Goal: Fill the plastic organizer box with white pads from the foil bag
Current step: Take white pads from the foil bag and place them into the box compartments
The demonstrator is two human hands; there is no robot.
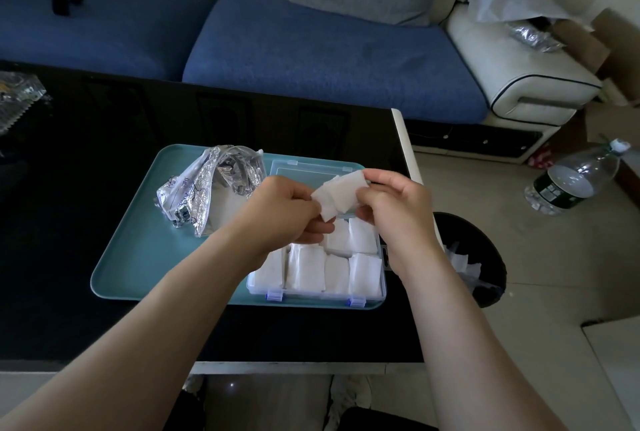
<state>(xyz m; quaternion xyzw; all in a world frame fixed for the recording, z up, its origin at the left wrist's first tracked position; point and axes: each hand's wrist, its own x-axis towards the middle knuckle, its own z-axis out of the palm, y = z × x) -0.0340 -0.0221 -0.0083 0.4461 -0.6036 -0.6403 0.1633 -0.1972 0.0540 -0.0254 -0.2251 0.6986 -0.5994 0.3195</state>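
A clear plastic organizer box [380, 278] with blue latches lies on the right part of a teal tray [138, 257], its lid open toward the far side. Several white pads [311, 271] lie inside it. Above the box, my left hand [287, 212] and my right hand [394, 209] both pinch a small stack of white pads [339, 193], one hand at each end. The crumpled foil bag [207, 185] lies on the tray's far left, to the left of my hands.
The tray sits on a black glossy table [86, 171] with a white edge. A black waste bin [485, 257] with paper scraps stands on the floor right of the table. A plastic bottle [571, 181] lies further right. A blue sofa [311, 50] runs behind the table.
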